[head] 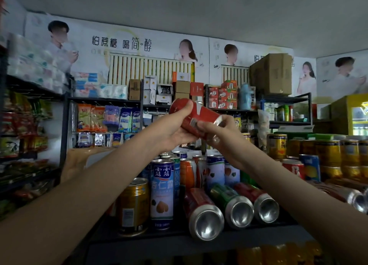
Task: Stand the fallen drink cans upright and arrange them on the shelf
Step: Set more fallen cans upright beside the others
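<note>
I hold a red drink can [196, 116] up in the air above the shelf, lying almost on its side. My left hand [175, 128] grips its upper left part and my right hand [216, 134] grips its lower right end. On the dark shelf [159, 238] below lie three fallen cans with their bottoms toward me: a red can [201, 213], a green can [232, 204] and another red can [258, 202]. Another fallen can [356, 200] lies at the far right. A tall blue and white can [162, 193] and a gold can [134, 205] stand upright at the left.
Several upright cans stand behind the fallen ones, with yellow cans [328, 155] at the right. Racks of snack packets [22, 129] fill the left side. Boxes and tissue packs sit on the far shelving [111, 100]. Orange bottles [278, 254] show under the shelf.
</note>
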Motion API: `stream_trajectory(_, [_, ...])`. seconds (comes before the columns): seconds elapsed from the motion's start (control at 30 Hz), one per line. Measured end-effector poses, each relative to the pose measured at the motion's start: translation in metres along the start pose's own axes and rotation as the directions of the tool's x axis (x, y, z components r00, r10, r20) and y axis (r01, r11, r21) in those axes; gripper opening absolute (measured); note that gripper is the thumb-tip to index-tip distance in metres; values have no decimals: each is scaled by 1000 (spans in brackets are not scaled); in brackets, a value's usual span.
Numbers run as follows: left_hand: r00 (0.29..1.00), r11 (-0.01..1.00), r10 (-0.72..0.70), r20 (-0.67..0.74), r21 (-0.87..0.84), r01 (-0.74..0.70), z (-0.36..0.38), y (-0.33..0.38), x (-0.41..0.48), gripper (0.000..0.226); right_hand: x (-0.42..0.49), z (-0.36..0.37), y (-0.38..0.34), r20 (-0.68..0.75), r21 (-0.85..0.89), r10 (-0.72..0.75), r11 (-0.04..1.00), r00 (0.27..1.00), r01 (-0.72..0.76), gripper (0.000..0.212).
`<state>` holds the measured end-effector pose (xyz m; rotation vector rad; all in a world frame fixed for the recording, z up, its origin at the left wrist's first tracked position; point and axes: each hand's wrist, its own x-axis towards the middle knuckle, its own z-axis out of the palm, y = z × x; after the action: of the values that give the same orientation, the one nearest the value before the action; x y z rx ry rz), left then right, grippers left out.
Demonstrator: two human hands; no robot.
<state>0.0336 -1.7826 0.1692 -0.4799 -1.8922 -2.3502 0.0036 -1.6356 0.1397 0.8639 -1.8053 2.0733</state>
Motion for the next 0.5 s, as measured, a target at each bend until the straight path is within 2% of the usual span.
stream_trajectory(0.13, [991,971,130,-27,207,-122,-5,-3,7,53,1,-4,1,102,-233,56,972,993,-31,61])
stream_trajectory(0.23, [975,908,221,12,363,-210,-12,-3,11,45,8,-12,-7,192,-305,105,952,976,-42,60])
stream_trajectory(0.33, [957,791,285,52,551,-266,-14,-4,8,15,18,-10,-17,222,-389,109,921,969,-14,70])
stream_trajectory(0.43, [936,637,337,103,707,-308,-15,-8,6,15,27,0,-22,184,-458,47,888,982,43,67])
stream_trajectory(0.5, [935,577,326,141,754,-315,-19,-13,10,16,31,4,-25,167,-525,21,848,986,70,60])
